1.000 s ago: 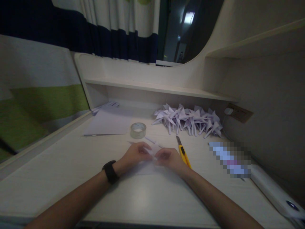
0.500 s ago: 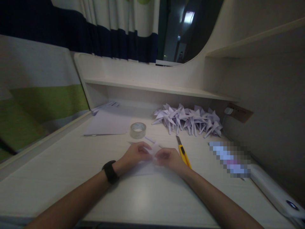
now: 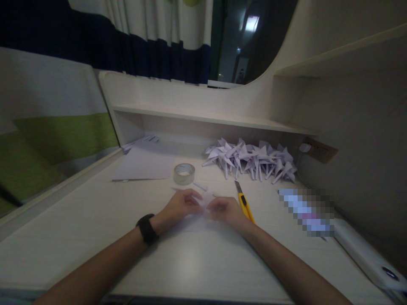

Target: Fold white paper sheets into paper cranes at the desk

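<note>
Both hands meet over the middle of the desk around a piece of white paper (image 3: 208, 195), whose folds are blurred and partly covered by fingers. My left hand (image 3: 184, 202), with a black watch on its wrist, pinches the paper's left side. On the other side my right hand (image 3: 226, 209) is closed on it, fingers bent. Just behind the hands lie a thin rolled paper stick (image 3: 200, 186) and a roll of clear tape (image 3: 184, 174). A yellow utility knife (image 3: 244, 204), blade out, rests beside my right hand.
Several folded paper pinwheels (image 3: 251, 159) are heaped at the back under the shelf (image 3: 206, 116). A stack of white paper (image 3: 144, 163) lies back left. To the right are a pixelated object (image 3: 307, 214) and a long white device (image 3: 362, 250); a plug (image 3: 305, 147) sits in the wall socket.
The hands stay in almost the same place on the paper. The pale sheet edge below them shows less than before; otherwise little differs.
</note>
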Available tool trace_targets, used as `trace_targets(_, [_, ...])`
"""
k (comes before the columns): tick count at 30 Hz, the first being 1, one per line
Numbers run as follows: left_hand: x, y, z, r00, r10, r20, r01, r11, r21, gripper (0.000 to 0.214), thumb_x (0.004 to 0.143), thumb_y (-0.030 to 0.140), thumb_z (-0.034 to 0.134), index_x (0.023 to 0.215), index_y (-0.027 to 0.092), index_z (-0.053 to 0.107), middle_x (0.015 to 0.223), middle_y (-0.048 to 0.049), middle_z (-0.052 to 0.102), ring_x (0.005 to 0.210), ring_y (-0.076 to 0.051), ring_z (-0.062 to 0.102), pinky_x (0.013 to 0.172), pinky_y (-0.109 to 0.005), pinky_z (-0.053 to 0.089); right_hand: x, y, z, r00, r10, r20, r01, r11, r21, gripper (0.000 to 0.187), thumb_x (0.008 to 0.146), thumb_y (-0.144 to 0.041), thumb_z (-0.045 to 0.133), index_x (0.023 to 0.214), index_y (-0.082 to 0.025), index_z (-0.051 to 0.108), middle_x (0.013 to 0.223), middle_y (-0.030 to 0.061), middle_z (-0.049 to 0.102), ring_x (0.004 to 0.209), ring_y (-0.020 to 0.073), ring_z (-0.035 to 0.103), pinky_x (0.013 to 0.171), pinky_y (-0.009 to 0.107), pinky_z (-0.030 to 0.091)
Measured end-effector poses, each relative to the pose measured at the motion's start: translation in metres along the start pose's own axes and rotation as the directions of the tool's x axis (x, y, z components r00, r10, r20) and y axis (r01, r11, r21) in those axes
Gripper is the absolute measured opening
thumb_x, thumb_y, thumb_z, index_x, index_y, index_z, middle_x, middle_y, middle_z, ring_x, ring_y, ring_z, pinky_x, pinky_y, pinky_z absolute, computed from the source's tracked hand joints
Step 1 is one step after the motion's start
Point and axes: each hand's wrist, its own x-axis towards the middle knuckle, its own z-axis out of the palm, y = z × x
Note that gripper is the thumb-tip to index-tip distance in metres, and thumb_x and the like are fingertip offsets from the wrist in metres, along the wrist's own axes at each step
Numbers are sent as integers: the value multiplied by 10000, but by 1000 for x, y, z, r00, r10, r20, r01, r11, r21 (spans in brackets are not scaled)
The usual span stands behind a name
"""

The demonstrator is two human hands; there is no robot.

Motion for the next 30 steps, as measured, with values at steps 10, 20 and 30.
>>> trace_targets(10, [1, -4, -1, 999, 14, 34, -11, 997, -73, 376, 607, 270, 794, 897, 125, 602, 687, -46, 694, 607, -175, 647, 563, -264, 457, 1, 7, 0, 1000, -1, -2, 1, 994, 109, 350, 525, -298, 849, 817, -156, 717, 659, -3, 629, 555, 110, 525, 582, 255, 436])
trace_targets(20, [-1, -4, 0, 998, 40, 55, -38, 998, -42, 384, 631, 244, 788, 948, 127, 605, 658, -21, 683, 559, -145, 623, 530, -241, 445, 1, 0, 2, 1000, -16, 18, 14, 992, 125, 346, 521, -260, 851, 814, -168, 691, 670, -18, 617, 549, 97, 493, 544, 232, 390])
trace_targets(30, [-5, 0, 3, 989, 26, 145, -10, 994, -107, 434, 645, 283, 799, 998, 132, 597, 637, -34, 692, 557, -161, 643, 513, -232, 444, 1, 4, 2, 997, -76, 8, 73, 986, 151, 369, 520, -248, 855, 844, -190, 688, 747, -16, 629, 579, 94, 482, 556, 230, 375])
